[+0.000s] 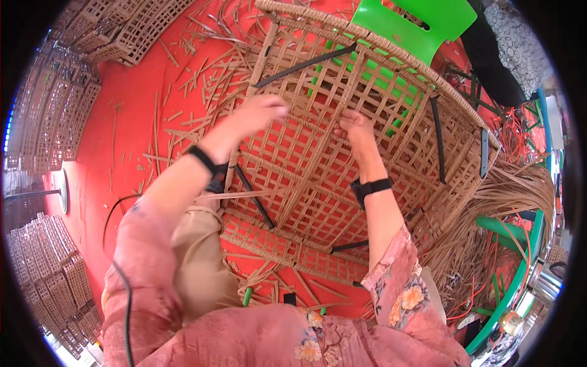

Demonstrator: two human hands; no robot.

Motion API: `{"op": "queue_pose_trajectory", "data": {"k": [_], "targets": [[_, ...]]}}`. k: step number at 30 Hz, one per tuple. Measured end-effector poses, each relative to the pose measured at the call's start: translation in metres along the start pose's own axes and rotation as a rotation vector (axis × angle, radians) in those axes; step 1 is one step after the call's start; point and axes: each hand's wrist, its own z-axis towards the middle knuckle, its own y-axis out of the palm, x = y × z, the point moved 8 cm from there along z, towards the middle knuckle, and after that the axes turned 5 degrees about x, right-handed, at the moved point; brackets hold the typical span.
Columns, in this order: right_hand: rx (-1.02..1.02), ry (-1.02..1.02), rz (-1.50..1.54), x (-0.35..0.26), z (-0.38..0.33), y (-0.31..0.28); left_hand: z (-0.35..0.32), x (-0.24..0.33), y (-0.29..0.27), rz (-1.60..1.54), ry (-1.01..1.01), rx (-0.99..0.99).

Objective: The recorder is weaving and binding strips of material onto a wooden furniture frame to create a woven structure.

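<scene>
A large brown woven lattice panel [309,156] with a thick wrapped rim and dark corner braces stands tilted before me. Over its left part is my left hand [260,115], fingers curled together; whatever they pinch is too small to make out. My right hand [356,127] is closed against the lattice near its middle rib. Its curled fingertips hide what they grip. Around each wrist is a black band. A loose flat strip [263,194] crosses the panel's lower left.
Cut strips litter the red floor [131,122]. Stacks of woven baskets [52,119] line the left side. A green plastic chair [422,27] stands behind the panel. At the right, a bundle of long strips [513,192] lies beside a green-rimmed round frame [520,287].
</scene>
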Motion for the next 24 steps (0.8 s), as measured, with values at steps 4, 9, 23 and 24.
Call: {"op": "queue_pose_trajectory", "data": {"k": [4, 9, 23, 24], "targets": [[0.038, 0.004, 0.101, 0.01, -0.001, 0.008, 0.064, 0.029, 0.074, 0.324, 0.194, 0.179], [0.096, -0.136, -0.089, -0.011, -0.019, 0.005, 0.069, 0.021, 0.087, -0.067, 0.09, 0.339], [0.436, -0.545, -0.686, -0.053, -0.042, 0.031, 0.083, 0.003, 0.084, -0.165, -0.058, 0.092], [0.396, -0.487, -0.578, -0.05, -0.035, 0.025, 0.081, 0.007, 0.084, -0.136, -0.075, 0.097]]}}
